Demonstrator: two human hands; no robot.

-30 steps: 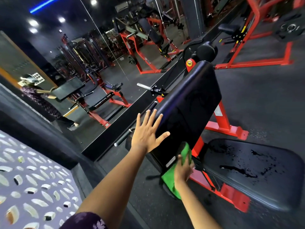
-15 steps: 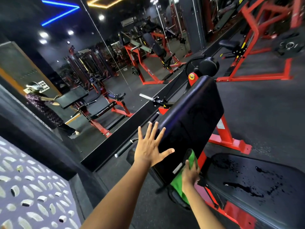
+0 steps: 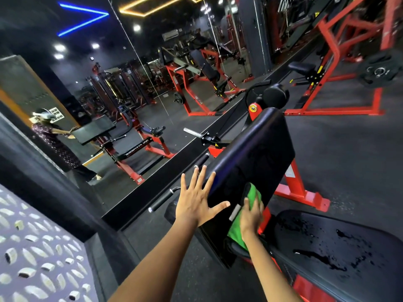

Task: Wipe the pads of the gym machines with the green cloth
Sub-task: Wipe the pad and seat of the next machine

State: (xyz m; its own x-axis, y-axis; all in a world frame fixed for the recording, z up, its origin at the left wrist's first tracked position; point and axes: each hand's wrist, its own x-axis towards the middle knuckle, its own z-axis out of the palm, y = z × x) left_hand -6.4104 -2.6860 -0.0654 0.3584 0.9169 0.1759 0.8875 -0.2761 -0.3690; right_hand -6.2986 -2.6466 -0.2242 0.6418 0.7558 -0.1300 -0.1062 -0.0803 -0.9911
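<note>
— Left hand point(image 3: 196, 203)?
— Flat, fingers spread on slanted pad point(image 3: 250, 162), bracing it.
— Right hand point(image 3: 250, 216)?
— Five o'clock of left; grasping green cloth point(image 3: 242, 227), pressed to pad's lower edge for wiping.

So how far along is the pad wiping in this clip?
In hand: the right hand presses the green cloth on the tilted pad's lower end, the left hand bracing its edge. Left: the seat pad, with liquid drops on it. Nothing clearly finished.

Two hands point(image 3: 197, 204), one green cloth point(image 3: 245, 221), perhaps two black pads point(image 3: 255, 158)
</note>
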